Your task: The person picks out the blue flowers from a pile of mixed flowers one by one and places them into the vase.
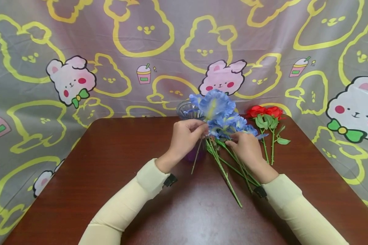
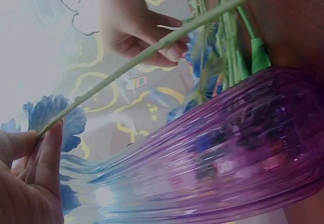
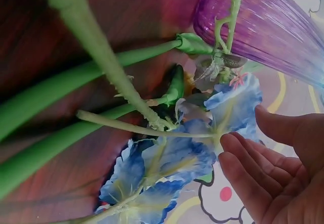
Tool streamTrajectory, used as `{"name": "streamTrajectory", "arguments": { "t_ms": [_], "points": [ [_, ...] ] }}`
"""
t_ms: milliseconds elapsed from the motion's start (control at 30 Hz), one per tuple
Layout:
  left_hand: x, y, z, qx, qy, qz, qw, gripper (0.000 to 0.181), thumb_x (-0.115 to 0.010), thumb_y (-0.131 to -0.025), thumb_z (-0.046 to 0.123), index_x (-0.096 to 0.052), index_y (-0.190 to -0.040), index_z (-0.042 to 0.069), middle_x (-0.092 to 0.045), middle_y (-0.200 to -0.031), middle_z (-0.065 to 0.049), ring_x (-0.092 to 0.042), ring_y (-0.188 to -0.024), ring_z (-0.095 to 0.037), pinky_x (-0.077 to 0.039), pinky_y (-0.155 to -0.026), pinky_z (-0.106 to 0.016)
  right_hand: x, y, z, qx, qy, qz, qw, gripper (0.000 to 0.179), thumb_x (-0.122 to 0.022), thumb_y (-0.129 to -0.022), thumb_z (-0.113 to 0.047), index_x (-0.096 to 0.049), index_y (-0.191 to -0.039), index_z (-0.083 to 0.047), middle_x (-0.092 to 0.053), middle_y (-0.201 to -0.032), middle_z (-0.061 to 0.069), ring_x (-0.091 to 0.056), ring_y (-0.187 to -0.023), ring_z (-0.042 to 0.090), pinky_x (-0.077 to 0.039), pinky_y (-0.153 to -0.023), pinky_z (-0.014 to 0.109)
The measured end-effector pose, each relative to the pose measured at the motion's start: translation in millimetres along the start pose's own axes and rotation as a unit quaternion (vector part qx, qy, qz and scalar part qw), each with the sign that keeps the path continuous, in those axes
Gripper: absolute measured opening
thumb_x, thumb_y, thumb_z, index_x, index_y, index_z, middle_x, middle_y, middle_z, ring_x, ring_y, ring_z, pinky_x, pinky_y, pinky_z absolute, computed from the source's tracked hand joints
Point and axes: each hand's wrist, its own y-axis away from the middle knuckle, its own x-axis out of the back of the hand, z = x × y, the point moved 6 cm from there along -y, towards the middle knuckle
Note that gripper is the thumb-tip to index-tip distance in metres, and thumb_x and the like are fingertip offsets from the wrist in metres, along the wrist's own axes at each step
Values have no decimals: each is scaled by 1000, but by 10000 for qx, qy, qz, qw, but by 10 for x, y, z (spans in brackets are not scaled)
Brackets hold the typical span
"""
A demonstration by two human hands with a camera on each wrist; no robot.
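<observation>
My left hand (image 1: 185,137) pinches the green stem (image 2: 131,64) of a blue artificial flower (image 1: 216,104) between thumb and fingers. The bloom is up beside the rim of a ribbed glass vase (image 2: 228,143), purple at its base and clear towards the mouth; in the head view the left hand partly hides it. My right hand (image 1: 248,149) is by the other blue flowers (image 1: 233,124), thumb and fingers apart. In the right wrist view its fingertips (image 3: 230,145) come right at a blue bloom (image 3: 235,107), gripping nothing. Several green stems (image 1: 225,175) slant towards me below the blooms.
Red roses (image 1: 265,111) with green leaves lie at the table's back right, beyond the right hand. The dark brown wooden table (image 1: 110,163) meets a cartoon-print curtain (image 1: 159,41) at its back edge. Thicker green stems (image 3: 86,77) cross below the right hand.
</observation>
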Motion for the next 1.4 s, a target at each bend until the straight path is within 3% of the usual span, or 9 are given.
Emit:
{"name": "streamTrajectory", "arguments": {
  "t_ms": [300,500,700,1067,1400],
  "points": [
    [241,-114,229,-210,632,390,9970,16,-68,-92,12,-75,-86,-1,-72,-74,-4,-65,-61,-15,-54,-56,-30,-3,-28,-75,226,-367,89,9990,33,-78,-84,-23,-72,-103,4,-71,-96,19,-67,-86,36,-51,-76,51],
    [471,-278,457,-523,1430,647,9862,17,-67,-92,6,-72,-89,-10,-72,-79,-14,-70,-68,-23,-59,-65,-39,-31,-42,-168,104,-745,-79,9971,38,-78,-85,-26,-69,-108,3,-71,-95,17,-68,-83,31,-54,-71,47],
    [694,-427,641,-655,1827,924,9766,17,-66,-92,2,-69,-90,-14,-71,-81,-18,-70,-70,-22,-59,-69,-40,-103,-72,-276,322,-1246,-209,9915,49,-80,-82,-26,-65,-119,3,-69,-108,18,-68,-95,32,-54,-80,47],
    [887,-604,693,-802,2195,1361,9627,9,-66,-90,-1,-70,-87,-9,-72,-78,-12,-71,-71,-25,-59,-68,-38,-246,-105,-517,570,-1951,-503,9778,73,-81,-80,-30,-50,-138,1,-59,-130,19,-60,-113,33,-49,-92,47],
    [973,-780,667,-856,2805,1620,9422,7,-66,-89,-6,-71,-85,-3,-72,-80,-14,-71,-74,-25,-58,-74,-40,-383,-129,-698,818,-2205,-501,9707,84,-83,-79,-27,-40,-143,6,-50,-137,25,-52,-124,34,-47,-98,44]
  ]
}}
